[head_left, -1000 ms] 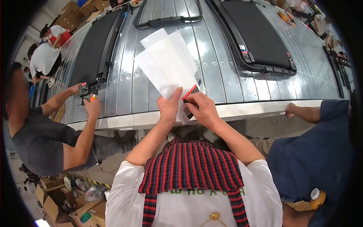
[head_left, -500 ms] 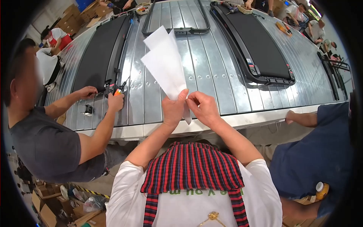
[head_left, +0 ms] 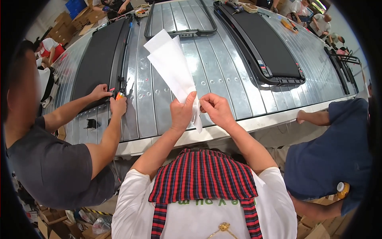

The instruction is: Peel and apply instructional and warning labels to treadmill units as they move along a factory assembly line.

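A bunch of thin white sheets (head_left: 169,59), gathered at the bottom and fanned out at the top, stands up over the near edge of the metal table. My left hand (head_left: 182,113) is closed around its narrow lower part, thumb on top. Just right of that, my right hand (head_left: 217,110) pinches the edge of the sheets with thumb and fingertips. A loose white end hangs below my fingers. Whether the sheets are paper or thin film I cannot make out.
The ribbed metal table (head_left: 153,115) has a white front edge. Black framed panels lie left (head_left: 97,55) and right (head_left: 258,44), with an open black frame (head_left: 181,34) between. A person at my left works with an orange-handled tool (head_left: 119,96); another person (head_left: 324,147) stands close at my right.
My right hand has drawn slightly right, away from my left, still pinching the sheets' edge. The person at left has brought both hands closer together at the panel. The view has shifted slightly.
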### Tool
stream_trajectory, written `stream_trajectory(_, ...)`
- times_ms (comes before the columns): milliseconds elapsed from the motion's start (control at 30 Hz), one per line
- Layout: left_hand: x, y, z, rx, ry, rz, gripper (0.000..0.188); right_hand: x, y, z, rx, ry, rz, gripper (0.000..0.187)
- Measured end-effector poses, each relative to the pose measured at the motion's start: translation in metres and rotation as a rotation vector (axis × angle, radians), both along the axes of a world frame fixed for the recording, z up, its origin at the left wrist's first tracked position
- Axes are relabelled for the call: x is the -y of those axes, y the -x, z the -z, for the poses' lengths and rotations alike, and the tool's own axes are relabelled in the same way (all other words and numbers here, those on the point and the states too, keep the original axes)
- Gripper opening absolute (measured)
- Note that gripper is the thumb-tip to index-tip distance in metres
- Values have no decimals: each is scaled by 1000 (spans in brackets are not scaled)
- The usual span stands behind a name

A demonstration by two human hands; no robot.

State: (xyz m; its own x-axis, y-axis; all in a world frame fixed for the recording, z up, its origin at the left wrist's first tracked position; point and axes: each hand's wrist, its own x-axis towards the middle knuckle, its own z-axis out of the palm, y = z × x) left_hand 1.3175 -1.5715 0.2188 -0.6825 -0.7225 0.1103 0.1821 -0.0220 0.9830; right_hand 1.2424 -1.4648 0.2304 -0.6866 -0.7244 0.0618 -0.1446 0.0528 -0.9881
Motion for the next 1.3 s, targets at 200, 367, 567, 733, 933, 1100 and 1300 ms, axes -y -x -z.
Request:
stream_trajectory(200,40,-2,2,46,368,-185,30,-13,19,-3,248,158,191,10)
stream_trajectory(367,39,-5,9,77,299,-109,28,-9,13,-17,-3,221,392,9)
stream_trajectory(567,31,0,21,8,-12,105,27,10,-37,-27,-810,-43,10,12)
stream_trajectory(733,36,-11,12,85,138,171,27,0,-24,-42,-767,-12,6,10)
stream_trajectory(933,28,-20,-3,35,166,287,24,5,-21,-47,-897,-23,8,9)
stream_trajectory(1100,37,-27,-1,18,266,331,23,16,-31,-46,-1017,-90,-19,8)
stream_trajectory(1300,65,-40,3,32,3,308,22,22,-53,-44,-874,-121,-64,8)
